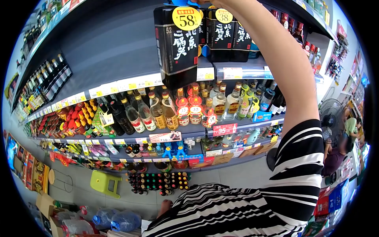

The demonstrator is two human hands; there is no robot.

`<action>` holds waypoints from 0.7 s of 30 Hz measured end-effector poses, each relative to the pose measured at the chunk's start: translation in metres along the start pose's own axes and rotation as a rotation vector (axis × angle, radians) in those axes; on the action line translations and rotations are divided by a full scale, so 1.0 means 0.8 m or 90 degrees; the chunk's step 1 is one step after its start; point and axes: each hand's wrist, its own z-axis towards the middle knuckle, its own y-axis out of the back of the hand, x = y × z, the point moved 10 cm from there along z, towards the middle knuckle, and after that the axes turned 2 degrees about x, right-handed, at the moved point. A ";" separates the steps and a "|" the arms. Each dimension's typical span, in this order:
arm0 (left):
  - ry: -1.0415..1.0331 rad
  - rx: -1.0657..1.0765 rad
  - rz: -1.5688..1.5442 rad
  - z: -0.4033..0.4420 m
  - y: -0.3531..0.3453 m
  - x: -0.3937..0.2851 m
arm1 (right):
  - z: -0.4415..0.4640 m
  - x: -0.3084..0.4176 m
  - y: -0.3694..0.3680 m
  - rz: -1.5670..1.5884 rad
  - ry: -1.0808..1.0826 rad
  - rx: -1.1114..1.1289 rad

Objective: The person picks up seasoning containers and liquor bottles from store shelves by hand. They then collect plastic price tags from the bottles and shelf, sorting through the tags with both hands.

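At the top edge, my right hand (211,1) is mostly cut off. It grips the blue cap (179,2) of a large black liquor bottle (176,47) with white characters and a yellow 58 price tag (186,18). The bottle is upright, its base hanging in front of the shelf edge. Similar black bottles (220,37), one tagged 38, stand just behind on the upper shelf. Beside the striped shirt (237,205), low in view, a small patch of skin (165,206) shows; whether it is my left hand or a foot I cannot tell.
Shelves below carry rows of liquor bottles (158,112) and price labels (165,136). On the floor are a green stool (106,183), several small dark bottles (158,181) and large plastic jugs (126,220). A fan (331,118) and other people (338,158) are at the right.
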 end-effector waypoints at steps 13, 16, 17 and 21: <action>-0.507 0.081 -0.579 -0.070 0.244 -0.606 | -0.096 0.013 -0.092 -0.021 0.072 0.126; -0.573 0.126 -0.558 -0.078 0.240 -0.619 | -0.133 -0.014 -0.122 0.092 0.050 0.145; -0.573 0.137 -0.544 -0.081 0.233 -0.622 | -0.146 -0.017 -0.128 0.048 0.052 0.155; -0.507 0.127 -0.589 -0.066 0.205 -0.618 | -0.176 -0.036 -0.149 0.075 0.003 0.170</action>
